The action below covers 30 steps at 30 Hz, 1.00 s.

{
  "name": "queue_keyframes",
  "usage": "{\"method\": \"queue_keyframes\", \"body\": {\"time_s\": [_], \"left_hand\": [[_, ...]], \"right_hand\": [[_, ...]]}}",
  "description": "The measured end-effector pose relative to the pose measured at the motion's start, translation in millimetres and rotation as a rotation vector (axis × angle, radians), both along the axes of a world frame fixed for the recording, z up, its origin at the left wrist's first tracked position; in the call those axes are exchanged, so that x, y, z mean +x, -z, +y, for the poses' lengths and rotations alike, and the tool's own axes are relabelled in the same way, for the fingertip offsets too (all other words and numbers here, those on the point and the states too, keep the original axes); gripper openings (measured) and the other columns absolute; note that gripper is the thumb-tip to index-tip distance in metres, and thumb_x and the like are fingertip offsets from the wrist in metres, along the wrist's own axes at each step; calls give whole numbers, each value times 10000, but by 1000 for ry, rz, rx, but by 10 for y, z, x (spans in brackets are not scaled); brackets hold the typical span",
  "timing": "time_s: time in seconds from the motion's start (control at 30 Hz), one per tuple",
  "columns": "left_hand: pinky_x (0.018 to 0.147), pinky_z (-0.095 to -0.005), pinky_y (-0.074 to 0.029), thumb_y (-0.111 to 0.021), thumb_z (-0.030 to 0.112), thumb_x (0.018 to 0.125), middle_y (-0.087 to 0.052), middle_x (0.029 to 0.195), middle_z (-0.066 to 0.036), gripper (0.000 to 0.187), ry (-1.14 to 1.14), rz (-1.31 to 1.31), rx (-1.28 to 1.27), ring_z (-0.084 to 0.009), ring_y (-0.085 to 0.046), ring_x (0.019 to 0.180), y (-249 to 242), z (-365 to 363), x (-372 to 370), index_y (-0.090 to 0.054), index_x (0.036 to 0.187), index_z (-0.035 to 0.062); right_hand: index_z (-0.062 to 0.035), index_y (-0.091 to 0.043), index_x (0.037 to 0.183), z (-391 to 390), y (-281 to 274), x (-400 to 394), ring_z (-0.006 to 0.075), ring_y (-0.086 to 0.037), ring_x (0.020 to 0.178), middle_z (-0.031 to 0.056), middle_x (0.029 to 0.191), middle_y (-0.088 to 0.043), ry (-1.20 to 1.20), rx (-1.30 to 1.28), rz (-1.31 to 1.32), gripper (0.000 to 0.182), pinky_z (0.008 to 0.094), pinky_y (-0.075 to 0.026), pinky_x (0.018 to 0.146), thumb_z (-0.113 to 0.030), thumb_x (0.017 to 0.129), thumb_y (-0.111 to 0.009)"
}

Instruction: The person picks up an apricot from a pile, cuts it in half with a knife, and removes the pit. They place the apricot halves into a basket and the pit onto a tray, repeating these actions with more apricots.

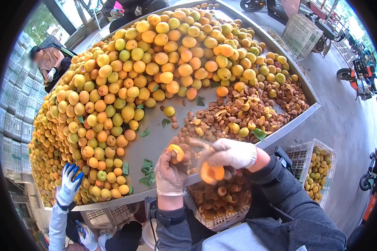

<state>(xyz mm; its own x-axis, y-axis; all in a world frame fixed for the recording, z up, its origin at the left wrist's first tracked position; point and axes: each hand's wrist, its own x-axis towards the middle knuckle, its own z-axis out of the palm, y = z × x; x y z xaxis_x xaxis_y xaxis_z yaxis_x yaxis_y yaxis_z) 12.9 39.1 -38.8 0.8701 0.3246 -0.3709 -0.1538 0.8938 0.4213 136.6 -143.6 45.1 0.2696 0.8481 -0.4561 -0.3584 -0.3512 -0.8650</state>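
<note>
My left hand (171,175), in a pale stained glove, is closed round a cut apricot (176,154) whose orange flesh faces up. Close beside it, my right hand (232,154), in a whitish glove, is curled and partly smeared by motion. A thin blurred object sticks out from its fingers toward the left hand; I cannot tell what it is. An orange apricot half (212,172) shows just under the right fingers, above a crate of apricot halves (222,198). Brown apricot pits (255,104) lie heaped on the metal table (155,138) beyond my hands.
Whole apricots (167,54) cover much of the table, with green leaves (147,171) among them. A co-worker's gloved hand (69,184) touches the fruit at left. Another person (50,62) sits farther back. At right stand a crate of apricots (318,171) and parked scooters (360,71).
</note>
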Motion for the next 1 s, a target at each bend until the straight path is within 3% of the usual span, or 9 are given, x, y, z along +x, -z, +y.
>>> {"method": "queue_keyframes", "body": {"time_s": [0.1, 0.2, 0.27, 0.33, 0.43, 0.73, 0.9, 0.97, 1.0], "left_hand": [[682, -387, -570, -521, 308, 956, -621, 1048, -186, 457, 31, -9, 119, -278, -645, 842, 31, 25, -19, -480, 1281, -9], [634, -363, -548, -493, 426, 962, -628, 1049, -190, 532, 27, 105, 289, -258, -629, 781, -80, -113, 23, -487, 1270, -7], [671, -360, -566, -490, 396, 970, -629, 1053, -187, 525, 81, 91, 296, -256, -644, 826, -140, -180, 49, -474, 1287, -23], [695, -356, -574, -486, 377, 976, -628, 1063, -184, 518, 133, 109, 377, -255, -651, 852, -137, -246, 50, -467, 1296, -30], [736, -351, -584, -482, 336, 984, -628, 1073, -178, 496, 194, 127, 465, -254, -664, 883, -104, -339, 64, -461, 1309, -38], [696, -339, -577, -462, 174, 982, -638, 1029, -130, 373, 185, 207, 447, -224, -670, 776, -20, -443, 127, -492, 1289, -36], [630, -296, -546, -487, 113, 942, -629, 994, -105, 355, 269, 133, 660, -188, -635, 710, -77, -394, 117, -510, 1280, 8], [605, -284, -518, -451, 318, 993, -623, 1030, -139, 438, 242, 76, 40, -168, -619, 777, 140, -352, 135, -484, 1297, 5], [605, -284, -518, -451, 318, 993, -623, 1030, -139, 438, 241, 75, 41, -168, -619, 777, 239, -326, 132, -484, 1297, 5]], "right_hand": [[-21, -662, 1064, 19, 54, 25, 216, -626, 885, 141, 895, -673, -256, -37, -483, 402, 335, -481, 834, -372, 895, -564], [-57, -687, 1059, 33, -47, 26, 130, -608, 689, 66, 822, -664, 307, 11, -290, 270, 250, -487, 627, -238, 870, -620], [-52, -649, 1059, 78, 29, 56, 67, -388, 428, -14, 635, -510, 724, 280, -29, 199, 221, -292, 387, -109, 884, -573], [-44, -627, 1037, 178, 142, 60, 65, -347, 430, -26, 589, -442, 951, 681, 253, 168, 222, -268, 390, -66, 888, -553], [-63, -629, 1022, 296, 172, 25, 90, -283, 400, -28, 547, -344, 1134, 748, 280, 181, 241, -242, 383, -22, 887, -516], [-58, -632, 1000, 417, 205, -105, 87, -286, 404, -21, 549, -362, 1132, 700, -42, 188, 241, -239, 374, 19, 880, -510], [-95, -627, 997, 489, 433, 67, 79, -267, 414, -35, 552, -336, 1205, 735, 378, 164, 230, -230, 378, -41, 907, -501], [-116, -610, 1018, 504, 532, 101, 73, -259, 439, -48, 567, -305, 1220, 708, 507, 150, 218, -236, 392, -82, 924, -498], [-116, -610, 1018, 519, 537, 107, 73, -259, 439, -48, 567, -305, 1219, 709, 507, 150, 218, -236, 392, -82, 924, -498]]}}
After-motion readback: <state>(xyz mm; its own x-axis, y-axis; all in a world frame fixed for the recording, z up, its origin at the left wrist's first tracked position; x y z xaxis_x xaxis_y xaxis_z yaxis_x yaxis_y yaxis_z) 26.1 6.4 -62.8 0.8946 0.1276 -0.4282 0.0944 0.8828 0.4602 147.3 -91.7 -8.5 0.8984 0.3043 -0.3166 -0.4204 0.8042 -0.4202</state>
